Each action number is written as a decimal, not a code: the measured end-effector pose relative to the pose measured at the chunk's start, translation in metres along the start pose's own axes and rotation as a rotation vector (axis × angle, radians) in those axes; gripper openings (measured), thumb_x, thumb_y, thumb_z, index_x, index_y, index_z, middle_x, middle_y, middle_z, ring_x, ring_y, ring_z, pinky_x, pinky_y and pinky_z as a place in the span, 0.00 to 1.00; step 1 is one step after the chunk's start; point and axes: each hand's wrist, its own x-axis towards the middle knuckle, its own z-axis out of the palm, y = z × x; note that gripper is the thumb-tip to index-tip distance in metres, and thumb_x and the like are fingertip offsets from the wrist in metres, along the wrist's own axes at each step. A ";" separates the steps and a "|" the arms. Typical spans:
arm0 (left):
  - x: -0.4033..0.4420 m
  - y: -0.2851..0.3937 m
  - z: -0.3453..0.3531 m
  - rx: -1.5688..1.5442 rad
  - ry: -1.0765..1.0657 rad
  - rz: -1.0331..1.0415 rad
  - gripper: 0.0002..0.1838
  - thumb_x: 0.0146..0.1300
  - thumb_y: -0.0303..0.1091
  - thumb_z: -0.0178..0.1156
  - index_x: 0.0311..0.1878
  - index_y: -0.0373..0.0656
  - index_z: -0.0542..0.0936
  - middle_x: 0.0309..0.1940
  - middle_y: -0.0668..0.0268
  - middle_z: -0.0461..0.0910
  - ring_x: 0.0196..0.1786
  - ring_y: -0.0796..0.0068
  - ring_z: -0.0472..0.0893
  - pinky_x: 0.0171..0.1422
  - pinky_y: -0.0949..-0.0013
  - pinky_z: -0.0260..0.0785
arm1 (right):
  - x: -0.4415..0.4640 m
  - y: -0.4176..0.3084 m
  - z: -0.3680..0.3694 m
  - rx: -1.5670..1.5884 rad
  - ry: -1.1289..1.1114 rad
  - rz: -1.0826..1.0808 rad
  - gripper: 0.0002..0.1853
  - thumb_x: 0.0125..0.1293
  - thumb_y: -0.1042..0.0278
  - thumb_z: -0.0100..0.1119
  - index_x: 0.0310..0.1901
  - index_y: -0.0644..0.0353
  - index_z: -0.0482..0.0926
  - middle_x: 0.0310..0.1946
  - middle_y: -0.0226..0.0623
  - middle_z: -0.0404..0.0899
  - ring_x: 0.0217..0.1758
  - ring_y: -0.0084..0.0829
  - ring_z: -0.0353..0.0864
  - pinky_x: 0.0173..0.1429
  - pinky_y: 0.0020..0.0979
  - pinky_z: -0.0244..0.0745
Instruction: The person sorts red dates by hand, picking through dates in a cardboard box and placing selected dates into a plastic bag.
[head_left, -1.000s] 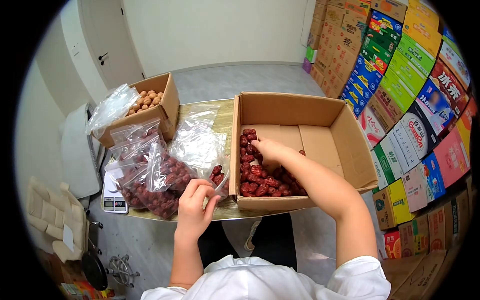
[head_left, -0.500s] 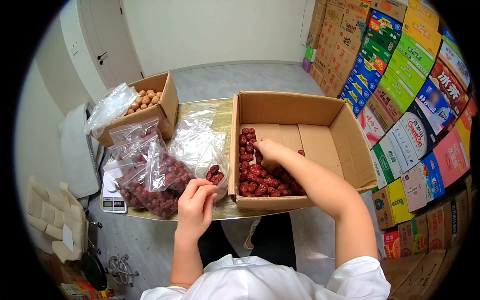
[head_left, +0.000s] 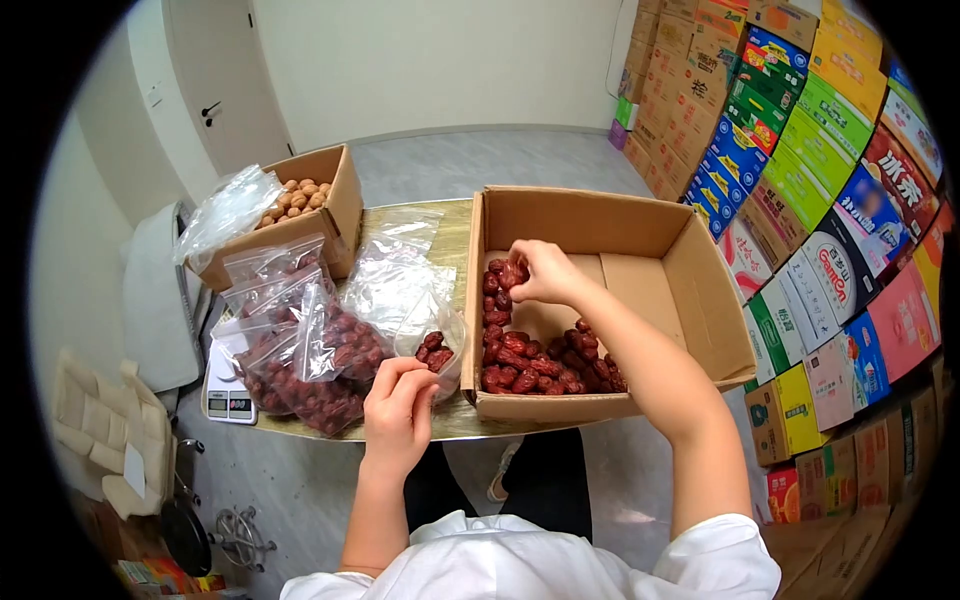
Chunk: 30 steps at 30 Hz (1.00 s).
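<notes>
"Where are the hands?"

"The right hand reaches over the near wall of an open cardboard box, down toward its left side. Its thumb and fingers are closed around a dried red date, by the box's left wall. The left hand is outside the box, near the table's front edge, with thumb and fingertips pinched on the rim of a clear bag."

"Where do the other dates lie?"

"Loose dates heap along the box's left wall and its near wall. Cardboard floor shows across the far and right parts, so the hand has room on that side and little on the left. A few more dates sit in the clear bag, which stands just beside the box's left wall."

"And the table?"

"The table shows wood as a narrow strip left of the box and along the front edge. Flat plastic bags lie behind the clear bag. Left of them, filled bags crowd together, right up to the front edge. A digital scale sits at the left edge, partly covered by them. Behind stands a box of walnuts, with plastic over its left side."
</notes>
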 end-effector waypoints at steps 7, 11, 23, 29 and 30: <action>0.002 0.000 0.005 -0.009 0.002 0.010 0.10 0.55 0.14 0.64 0.40 0.36 0.80 0.40 0.56 0.78 0.39 0.55 0.81 0.42 0.62 0.75 | -0.016 -0.069 -0.019 0.556 0.078 -0.363 0.25 0.47 0.65 0.77 0.50 0.56 0.81 0.45 0.31 0.82 0.49 0.26 0.79 0.55 0.29 0.73; 0.002 0.001 0.008 -0.017 -0.012 0.025 0.12 0.54 0.14 0.64 0.40 0.36 0.80 0.40 0.56 0.78 0.38 0.56 0.82 0.42 0.61 0.75 | -0.027 -0.095 -0.010 0.537 -0.003 -0.497 0.26 0.47 0.63 0.76 0.51 0.52 0.82 0.49 0.29 0.83 0.60 0.35 0.71 0.68 0.38 0.64; 0.001 0.001 0.008 -0.008 0.000 0.041 0.12 0.53 0.14 0.64 0.40 0.37 0.80 0.40 0.56 0.78 0.38 0.56 0.82 0.41 0.61 0.75 | -0.018 -0.074 -0.004 0.411 0.231 -0.372 0.20 0.60 0.63 0.72 0.52 0.58 0.81 0.45 0.34 0.84 0.54 0.31 0.75 0.62 0.36 0.70; -0.001 0.001 0.006 -0.007 0.000 0.030 0.11 0.53 0.13 0.64 0.39 0.36 0.80 0.40 0.56 0.78 0.38 0.55 0.82 0.42 0.61 0.75 | -0.006 -0.026 -0.001 0.426 -0.088 0.026 0.17 0.58 0.60 0.72 0.43 0.61 0.83 0.37 0.38 0.86 0.42 0.34 0.84 0.49 0.37 0.79; -0.001 0.001 0.006 -0.004 0.000 0.026 0.11 0.53 0.14 0.63 0.39 0.36 0.80 0.40 0.56 0.78 0.38 0.55 0.81 0.42 0.61 0.75 | -0.005 -0.021 0.001 0.335 -0.160 -0.036 0.17 0.57 0.59 0.73 0.43 0.62 0.84 0.38 0.41 0.86 0.42 0.36 0.85 0.49 0.37 0.80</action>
